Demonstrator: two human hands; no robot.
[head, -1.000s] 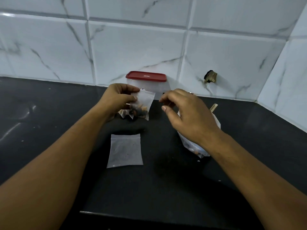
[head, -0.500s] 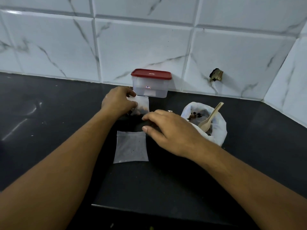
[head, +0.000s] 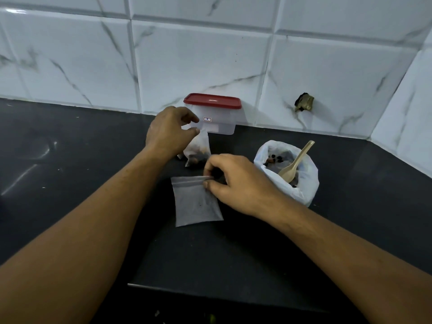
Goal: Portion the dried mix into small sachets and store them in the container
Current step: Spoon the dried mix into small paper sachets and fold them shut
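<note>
A filled sachet of dark dried mix stands on the black counter, leaning on other sachets half hidden behind my left hand. That hand hovers over it with thumb and forefinger apart, the thumb tip at the sachet's top edge. An empty clear sachet lies flat in front. My right hand pinches its top right corner at the zip strip. A white bag of dried mix stands open to the right with a beige spoon in it. The clear container with its red lid closed stands by the wall.
White marbled tiles back the counter, with a side wall closing the right corner. A brown fitting sticks out of the tiles right of the container. The counter's front edge runs just below my forearms.
My left hand has set the filled sachet down on the counter and loosened its hold. My right hand has dropped to the empty sachet and pinched its top corner.
</note>
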